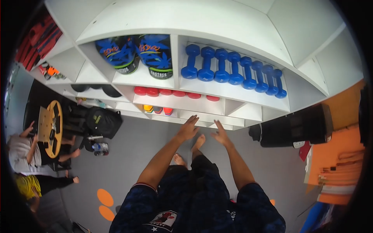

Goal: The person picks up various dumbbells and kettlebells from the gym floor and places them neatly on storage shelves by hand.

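Note:
Both my hands reach forward in mid-air, below the lower edge of a white shelf unit (143,21). My left hand (188,128) is open, holding nothing, its fingers stretched toward the shelves. A short gap to its right, my right hand (221,134) is also open and bare, fingers apart. In the compartment above them a row of blue dumbbells (221,66) stands side by side. Red dumbbell ends (166,92) show on the shelf below. Small yellow and red objects (157,110) sit lower still, nearest my left hand.
Blue-patterned boxing gear (155,54) fills the compartment left of the dumbbells. A black backpack (101,121) and a water bottle (100,147) are on the grey floor (128,163) at left. Two people sit near a round wooden table (58,128). A large black case (295,126) stands right.

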The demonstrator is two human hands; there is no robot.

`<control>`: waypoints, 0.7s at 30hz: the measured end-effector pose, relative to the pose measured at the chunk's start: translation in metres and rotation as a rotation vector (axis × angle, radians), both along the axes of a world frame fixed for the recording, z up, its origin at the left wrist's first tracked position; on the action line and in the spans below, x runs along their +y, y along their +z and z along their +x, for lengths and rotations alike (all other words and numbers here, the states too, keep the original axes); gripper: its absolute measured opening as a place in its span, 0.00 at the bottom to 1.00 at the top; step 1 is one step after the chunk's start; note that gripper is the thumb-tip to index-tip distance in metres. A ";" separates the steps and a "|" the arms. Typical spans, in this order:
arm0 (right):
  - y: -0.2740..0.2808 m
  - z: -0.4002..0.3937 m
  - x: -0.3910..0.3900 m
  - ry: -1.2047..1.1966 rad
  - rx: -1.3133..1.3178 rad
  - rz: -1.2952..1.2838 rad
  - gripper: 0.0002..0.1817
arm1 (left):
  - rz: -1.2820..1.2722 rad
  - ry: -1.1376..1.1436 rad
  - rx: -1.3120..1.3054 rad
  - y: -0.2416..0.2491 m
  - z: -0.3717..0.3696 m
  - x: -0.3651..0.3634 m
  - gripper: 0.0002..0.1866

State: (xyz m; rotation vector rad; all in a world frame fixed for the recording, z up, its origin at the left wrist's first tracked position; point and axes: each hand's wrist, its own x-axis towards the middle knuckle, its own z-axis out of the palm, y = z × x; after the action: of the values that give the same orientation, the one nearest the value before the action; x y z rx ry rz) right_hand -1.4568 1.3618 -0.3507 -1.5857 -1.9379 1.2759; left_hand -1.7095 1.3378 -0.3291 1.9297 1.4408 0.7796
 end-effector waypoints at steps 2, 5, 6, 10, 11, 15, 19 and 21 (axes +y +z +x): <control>-0.004 0.011 -0.047 -0.081 0.068 -0.044 0.45 | 0.006 -0.015 -0.020 -0.009 -0.005 -0.019 0.27; -0.028 0.039 -0.120 -0.180 0.116 -0.065 0.43 | -0.013 -0.020 -0.067 -0.043 -0.014 -0.052 0.23; -0.029 0.045 -0.143 -0.201 0.116 -0.076 0.42 | -0.023 -0.020 -0.081 -0.054 -0.019 -0.065 0.21; -0.031 0.066 -0.233 -0.304 0.081 -0.148 0.40 | -0.208 -0.011 -0.033 -0.092 -0.040 -0.122 0.20; -0.045 0.073 -0.257 -0.305 0.083 -0.066 0.38 | -0.264 0.008 -0.031 -0.098 -0.042 -0.137 0.20; -0.044 0.081 -0.326 -0.622 0.226 -0.210 0.36 | -0.484 0.079 -0.122 -0.104 -0.032 -0.163 0.23; -0.024 0.084 -0.390 -0.833 0.203 -0.140 0.36 | -0.496 -0.094 -0.064 -0.103 -0.005 -0.156 0.25; -0.003 0.088 -0.415 -0.935 0.181 -0.115 0.36 | -0.429 -0.221 -0.034 -0.095 0.021 -0.154 0.26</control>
State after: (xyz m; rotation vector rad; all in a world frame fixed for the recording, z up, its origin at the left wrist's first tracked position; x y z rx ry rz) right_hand -1.3688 0.9473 -0.3540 -1.9694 -0.8031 1.0468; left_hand -1.6884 1.1840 -0.4237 1.6942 1.2280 0.3627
